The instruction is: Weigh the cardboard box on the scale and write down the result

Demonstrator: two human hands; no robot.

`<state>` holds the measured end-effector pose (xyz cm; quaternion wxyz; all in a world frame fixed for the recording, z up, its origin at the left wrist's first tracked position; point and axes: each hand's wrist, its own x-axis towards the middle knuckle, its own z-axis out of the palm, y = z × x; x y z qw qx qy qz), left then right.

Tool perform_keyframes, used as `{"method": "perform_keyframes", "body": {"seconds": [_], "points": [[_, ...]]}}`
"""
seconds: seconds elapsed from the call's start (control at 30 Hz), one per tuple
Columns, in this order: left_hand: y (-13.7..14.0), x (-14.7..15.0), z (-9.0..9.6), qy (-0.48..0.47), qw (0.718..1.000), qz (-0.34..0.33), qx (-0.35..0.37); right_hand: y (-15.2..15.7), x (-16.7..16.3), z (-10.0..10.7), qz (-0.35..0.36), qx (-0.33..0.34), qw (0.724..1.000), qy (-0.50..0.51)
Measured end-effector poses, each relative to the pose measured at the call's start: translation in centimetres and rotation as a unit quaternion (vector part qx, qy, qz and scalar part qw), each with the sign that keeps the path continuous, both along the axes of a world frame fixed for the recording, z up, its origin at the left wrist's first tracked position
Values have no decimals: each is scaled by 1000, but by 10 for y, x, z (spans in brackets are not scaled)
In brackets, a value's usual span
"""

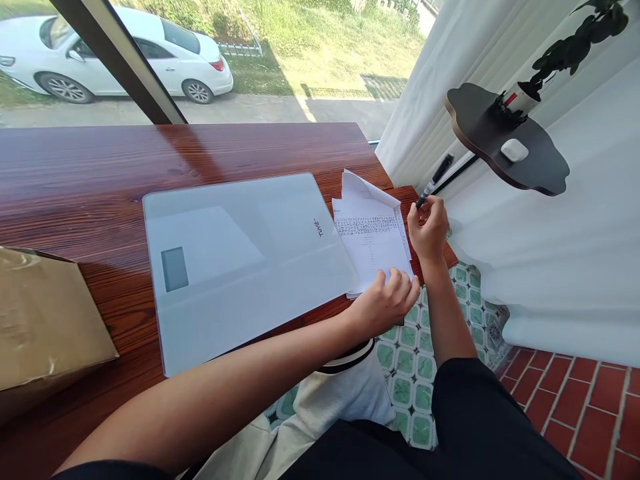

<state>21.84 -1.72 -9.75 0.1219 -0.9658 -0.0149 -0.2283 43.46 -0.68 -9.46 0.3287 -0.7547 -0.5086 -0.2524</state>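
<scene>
My left hand (387, 300) presses flat on the papers' (373, 243) near edge; my right hand (427, 230), just right, grips a pen (434, 180), apparently capped, slanting away.

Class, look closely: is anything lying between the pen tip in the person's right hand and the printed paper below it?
Nothing visible. The right hand holds the pen beside the paper; the left hand rests on its near edge.

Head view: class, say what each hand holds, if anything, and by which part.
The right hand grips a black marker near its tip end. The left hand presses on the papers' near edge.
</scene>
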Motion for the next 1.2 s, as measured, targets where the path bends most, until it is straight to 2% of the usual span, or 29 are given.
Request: {"method": "perform_keyframes", "body": {"seconds": [0.17,0.27,0.37,0.43,0.5,0.6,0.67,0.83,1.07,1.2], "points": [[0,0,1,-6,1000,1,1,-3,-3,3,-4,15,999,-32],[0,0,2,-2,1000,-1,-2,-3,-4,3,4,25,1000,13],[0,0,5,27,1000,-7,-11,-3,-2,3,54,50,992,104],[1,0,8,44,999,-10,-19,-4,2,6,113,20,975,188],[1,0,10,53,998,-12,-23,-4,5,9,170,-35,947,271],[1,0,11,54,998,-14,-24,-4,8,11,210,-60,907,360],[1,0,11,45,999,-12,-25,-5,6,11,209,-53,896,388],[0,1,8,27,999,-15,-27,-10,0,7,183,-23,889,419],[1,2,6,22,999,-12,-28,-8,-3,6,185,-86,892,403],[1,2,6,37,999,-10,-28,-7,-3,5,166,-101,898,394]]}}
